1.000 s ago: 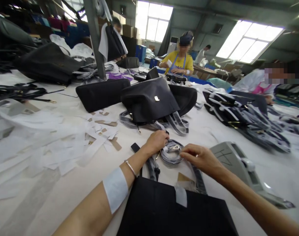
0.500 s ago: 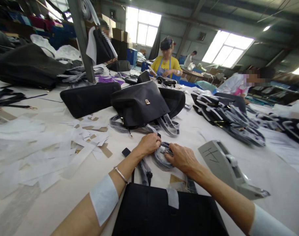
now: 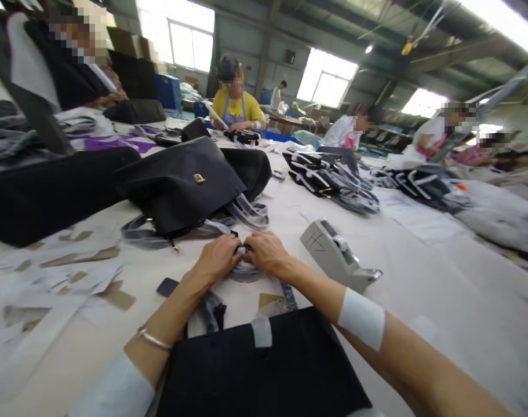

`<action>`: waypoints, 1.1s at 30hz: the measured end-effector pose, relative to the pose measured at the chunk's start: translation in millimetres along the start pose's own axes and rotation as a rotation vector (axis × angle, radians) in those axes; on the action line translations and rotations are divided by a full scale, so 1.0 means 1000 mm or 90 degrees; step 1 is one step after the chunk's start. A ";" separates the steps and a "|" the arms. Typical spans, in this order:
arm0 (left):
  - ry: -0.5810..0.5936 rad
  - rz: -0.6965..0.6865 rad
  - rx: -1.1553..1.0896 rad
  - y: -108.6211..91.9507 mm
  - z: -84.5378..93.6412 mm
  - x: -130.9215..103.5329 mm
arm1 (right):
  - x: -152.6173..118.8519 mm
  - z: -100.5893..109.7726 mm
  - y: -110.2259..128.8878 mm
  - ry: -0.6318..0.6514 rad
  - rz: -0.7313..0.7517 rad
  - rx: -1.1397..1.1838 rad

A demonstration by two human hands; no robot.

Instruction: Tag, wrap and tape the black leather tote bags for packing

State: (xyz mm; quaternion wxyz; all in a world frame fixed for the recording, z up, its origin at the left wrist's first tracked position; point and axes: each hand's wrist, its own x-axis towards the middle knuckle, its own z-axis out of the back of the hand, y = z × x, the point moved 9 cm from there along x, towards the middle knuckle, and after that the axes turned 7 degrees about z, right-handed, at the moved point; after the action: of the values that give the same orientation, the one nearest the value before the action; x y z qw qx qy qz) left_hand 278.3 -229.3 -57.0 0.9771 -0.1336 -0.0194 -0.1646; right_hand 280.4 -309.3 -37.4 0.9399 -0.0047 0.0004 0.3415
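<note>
Both of my hands meet at a coiled, plastic-wrapped strap (image 3: 246, 273) on the table. My left hand (image 3: 218, 259) is closed on the coil's left upper part, its fingertips partly hidden. From the other side my right hand (image 3: 265, 251) is closed on the same coil, thumb and fingers bunched close to the left hand. A black bag (image 3: 264, 370) lies right in front of me, with a pale strip (image 3: 261, 332) on its upper edge. Between it and my hands are a wrapped black strap (image 3: 211, 313) and a brown piece (image 3: 270, 304).
A grey tape dispenser (image 3: 327, 249) stands to the right. Behind my hands lies a black bag with a gold emblem (image 3: 181, 185). Paper scraps (image 3: 72, 289) cover the left side. Stacked strapped bags (image 3: 328, 176) lie farther back. A person in yellow (image 3: 237, 110) works across the table.
My view has turned to the right, so things appear farther left. My right hand has come in against my left hand at the top of the coil.
</note>
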 end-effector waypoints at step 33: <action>-0.020 0.033 0.047 -0.011 0.005 -0.006 | -0.394 0.000 -0.127 -0.124 -0.575 0.275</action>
State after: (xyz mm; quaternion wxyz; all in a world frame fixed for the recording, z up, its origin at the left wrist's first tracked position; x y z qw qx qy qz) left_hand 268.8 -236.2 -49.7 0.9848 -0.1004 -0.0377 -0.1363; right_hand 59.8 -660.2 -34.6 0.9689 0.2220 -0.0189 -0.1076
